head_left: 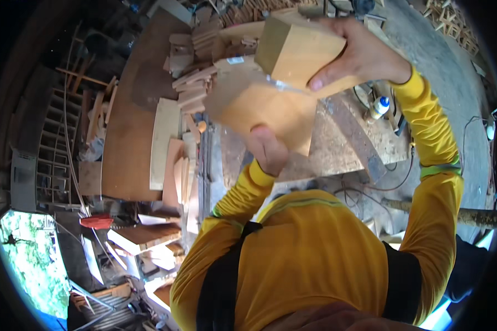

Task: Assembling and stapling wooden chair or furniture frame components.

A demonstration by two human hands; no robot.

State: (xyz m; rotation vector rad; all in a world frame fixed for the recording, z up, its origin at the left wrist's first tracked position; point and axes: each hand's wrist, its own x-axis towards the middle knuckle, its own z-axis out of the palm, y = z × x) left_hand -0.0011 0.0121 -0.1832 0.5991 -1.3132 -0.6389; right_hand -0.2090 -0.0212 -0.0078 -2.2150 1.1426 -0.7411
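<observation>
Above the workbench I hold up a light-brown wooden box (303, 58) with a squared, block-like body. A flat wooden panel (270, 110) angles down from it, blurred at its left side. A small shiny strip shows where the two meet; I cannot tell whether they are joined. My right hand (356, 52) grips the box at its right side, thumb on the near face and the other fingers mostly hidden. My left hand (268, 150) is closed at the panel's lower edge, with its fingertips hidden.
Beneath lies a worn workbench (243, 157) bearing a long dark board (353, 135). A white bottle with a blue cap (379, 106) stands at the right. Stacked wood pieces (196, 91) fill the far left side, near a large brown sheet (130, 129). A hose (400, 179) loops at the right.
</observation>
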